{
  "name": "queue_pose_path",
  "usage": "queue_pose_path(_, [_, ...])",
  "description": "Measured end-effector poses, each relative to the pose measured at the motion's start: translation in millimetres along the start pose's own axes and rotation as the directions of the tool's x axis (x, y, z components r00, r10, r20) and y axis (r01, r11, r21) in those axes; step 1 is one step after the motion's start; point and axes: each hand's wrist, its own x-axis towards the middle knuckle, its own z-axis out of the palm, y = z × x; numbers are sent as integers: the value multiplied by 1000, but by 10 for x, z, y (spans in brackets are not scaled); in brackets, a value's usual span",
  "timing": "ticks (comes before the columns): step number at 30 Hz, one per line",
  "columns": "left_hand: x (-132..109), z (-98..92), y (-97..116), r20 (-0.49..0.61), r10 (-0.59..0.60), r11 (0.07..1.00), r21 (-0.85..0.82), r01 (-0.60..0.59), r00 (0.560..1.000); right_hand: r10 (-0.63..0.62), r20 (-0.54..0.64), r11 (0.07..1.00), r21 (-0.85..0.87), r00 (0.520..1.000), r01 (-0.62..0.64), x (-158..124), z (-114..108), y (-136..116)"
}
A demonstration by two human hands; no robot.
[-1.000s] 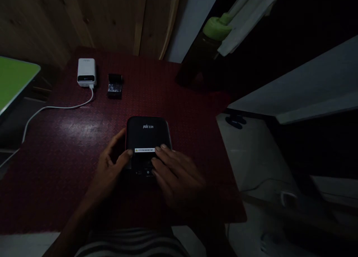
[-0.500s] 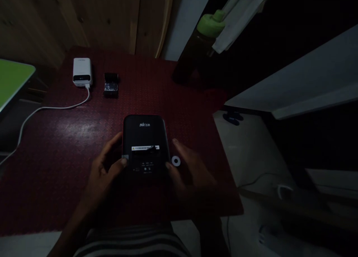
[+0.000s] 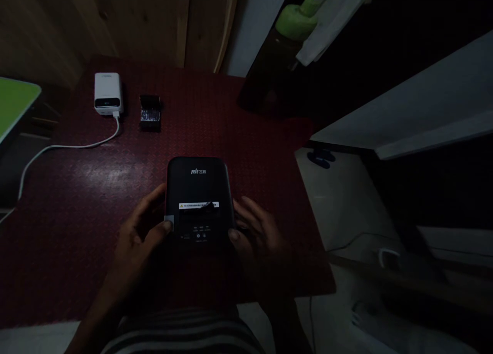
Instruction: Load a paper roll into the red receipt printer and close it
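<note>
Black device point(image 3: 198, 190) on the desk point(image 3: 204, 113): the left hand point(image 3: 140, 233) has its fingers gripping the nine-o'clock edge; the right hand's point(image 3: 264, 241) curve at three o'clock (hold unclear in shadow). Uneven side pressure could twist it askew.

A white power bank point(image 3: 108, 90) is on the dark red surface point(image 3: 200, 133), faint lit digits showing in its black front panel. A white cable point(image 3: 73, 146) is plugged into the power bank's near side and curves away to its left. Just right of the power bank sits a small black object point(image 3: 150, 115) with a shiny middle, too dim to identify. A green tabletop point(image 3: 17, 105) shows to its left, and wooden boards point(image 3: 142, 25) rise behind it. Well to its right are a dark bottle point(image 3: 269, 61) with a green cap point(image 3: 293, 24) and a whitish cloth or paper point(image 3: 327, 28). Farther right, dark slippers point(image 3: 319, 160) and a thin cord point(image 3: 361, 234) lie on the pale floor point(image 3: 327, 200).
</note>
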Motion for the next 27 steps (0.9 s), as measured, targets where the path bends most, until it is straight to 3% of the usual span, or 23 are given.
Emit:
queue_pose_path(8, [3, -32, 8, -49, -65, 998, -5, 65, 997, 14, 9, 999, 48, 1000, -14, -10, 55, 31])
queue_pose_path(15, [-15, 52, 30, -40, -99, 989, -113, 94, 994, 67, -254, 998, 35, 965, -60, 46, -154, 70])
queue_pose_path(19, [-17, 80, 39, -51, -91, 990, -114, 85, 994, 93, -296, 996, 16, 951, -93, 47, -201, 9])
queue_pose_path(23, [-7, 106, 50, -73, -87, 990, -121, 78, 994, 21, -265, 992, -113, 964, -53, 61, -131, -130])
queue_pose_path(27, [4, 113, 17, -73, -45, 994, -100, 37, 996, -107, -239, 981, -186, 965, 63, 84, -91, -250])
